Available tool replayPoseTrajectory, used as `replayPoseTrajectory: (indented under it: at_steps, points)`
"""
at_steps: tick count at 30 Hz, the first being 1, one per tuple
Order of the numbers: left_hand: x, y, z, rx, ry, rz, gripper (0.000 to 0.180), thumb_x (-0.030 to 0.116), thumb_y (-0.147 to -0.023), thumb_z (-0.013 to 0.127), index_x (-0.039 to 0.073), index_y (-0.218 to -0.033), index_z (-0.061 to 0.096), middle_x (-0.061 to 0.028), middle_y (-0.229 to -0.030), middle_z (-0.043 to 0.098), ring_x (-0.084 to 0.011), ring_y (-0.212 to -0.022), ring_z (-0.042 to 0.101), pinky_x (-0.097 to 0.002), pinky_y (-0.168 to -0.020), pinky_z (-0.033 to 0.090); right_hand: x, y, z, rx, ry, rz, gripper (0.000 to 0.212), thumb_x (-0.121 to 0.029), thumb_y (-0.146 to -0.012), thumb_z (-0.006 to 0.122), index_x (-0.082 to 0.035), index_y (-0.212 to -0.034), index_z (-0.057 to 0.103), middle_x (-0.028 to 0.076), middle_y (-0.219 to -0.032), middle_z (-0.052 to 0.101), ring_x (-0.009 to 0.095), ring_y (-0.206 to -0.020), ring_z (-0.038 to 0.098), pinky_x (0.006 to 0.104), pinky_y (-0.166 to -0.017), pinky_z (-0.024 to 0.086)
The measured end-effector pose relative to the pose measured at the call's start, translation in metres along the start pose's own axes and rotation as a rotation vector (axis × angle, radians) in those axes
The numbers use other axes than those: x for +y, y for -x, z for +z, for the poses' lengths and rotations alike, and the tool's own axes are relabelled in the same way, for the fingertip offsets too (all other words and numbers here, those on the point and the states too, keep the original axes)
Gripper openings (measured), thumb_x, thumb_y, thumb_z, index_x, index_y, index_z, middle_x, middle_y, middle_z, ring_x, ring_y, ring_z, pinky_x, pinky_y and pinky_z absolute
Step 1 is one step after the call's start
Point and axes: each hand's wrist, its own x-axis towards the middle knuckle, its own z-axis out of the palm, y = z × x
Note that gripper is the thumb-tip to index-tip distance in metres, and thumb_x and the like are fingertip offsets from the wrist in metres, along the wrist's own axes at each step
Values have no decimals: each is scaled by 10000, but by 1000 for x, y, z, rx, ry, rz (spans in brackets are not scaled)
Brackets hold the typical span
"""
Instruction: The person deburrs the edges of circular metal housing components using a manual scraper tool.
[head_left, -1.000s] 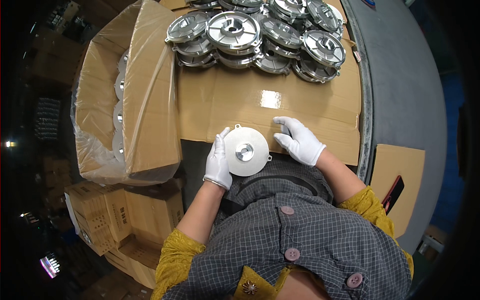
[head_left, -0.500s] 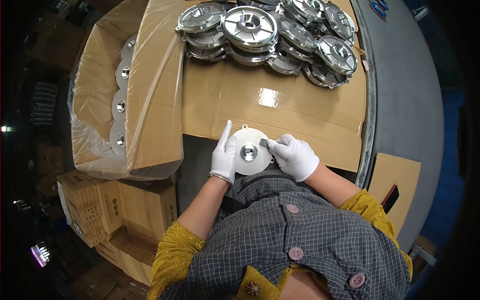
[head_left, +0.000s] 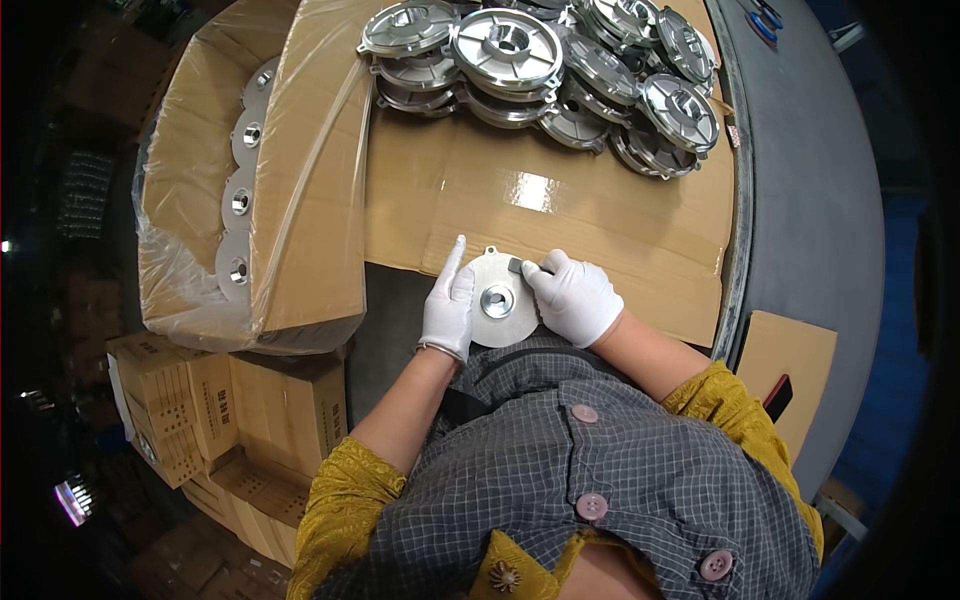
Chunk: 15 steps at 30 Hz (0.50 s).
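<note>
Upright at my lap, a round pale-grey metal cover [head_left: 492, 329] shows its flat face, with a shiny bored hub at its centre and a small lug on top. My left hand [head_left: 447, 312], in a white glove, grips its left edge, one finger pointing up and the others partly hidden. In my gloved right hand [head_left: 577, 297], a small dark grey flat piece [head_left: 515, 265] is pinched between thumb and fingers. That piece lies against the cover's upper right face, near the rim.
Stacked metal covers [head_left: 507, 45] cover the far part of a cardboard sheet [head_left: 580, 215]. On the left, a plastic-lined carton [head_left: 310, 200] holds several covers; smaller cartons [head_left: 285, 410] stand below it. Blue-handled cutters [head_left: 762, 28] and a phone [head_left: 778, 397] lie at right.
My right hand has slid the grey piece up and left across the cover's face, toward the top lug. My left hand keeps its hold, almost unmoved.
</note>
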Motion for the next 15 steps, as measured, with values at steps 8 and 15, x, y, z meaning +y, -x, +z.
replayPoseTrajectory:
  at_steps: [8, 15]
  points:
    - [-3, -1, -2, -12, -43, 38, 474, 230, -1028, 448, 118, -1479, 352, -67, -1252, 569, -111, -1053, 551, -244, -935, 451, -1, 9, -6, -33, 30, -27, 337, -125, -845, 540, -97, -1179, 580, 134, -836, 554, 314, -609, 618, 420, -544, 525]
    - [-13, -7, -8, -1, -144, 83, 450, 238, -1025, 454, 135, -1459, 398, -75, -1273, 565, -108, -1082, 529, -245, -949, 433, 5, 24, -4, -12, 5, -64, 308, -123, -827, 550, -81, -1130, 585, 131, -813, 563, 308, -600, 622, 422, -526, 523]
